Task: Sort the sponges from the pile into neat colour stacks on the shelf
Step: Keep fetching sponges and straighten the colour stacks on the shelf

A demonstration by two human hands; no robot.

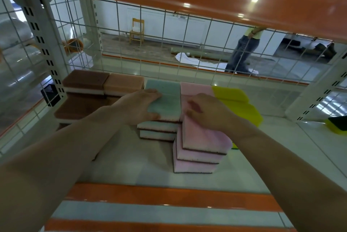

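Both hands are at work on the shelf (253, 156), each on a different colour stack. The left hand (138, 107) rests on the near left corner of the top green sponge (165, 100): thumb pressed to the near edge, fingers (152, 92) lying along the left side, apparently to square it over the green stack (158, 130) beneath.

The right hand (206, 112) has its fingers curled over the top pink sponge (204, 137), which sits skewed and overhanging the pink stack (195, 160) below; the hold looks meant to swing it into line. Whether the thumb pinches the sponge's edge cannot be told, as the hand hides it.

Left of the left fingers stand brown sponges (85, 81) and an orange-tan stack (124, 83). Just beyond the right fingers lie the yellow sponges (236, 98); well to the right, a loose yellow-and-green sponge (338, 124) lies apart, probably unsorted.

Judgement: sorting nearly complete; alignment in progress.
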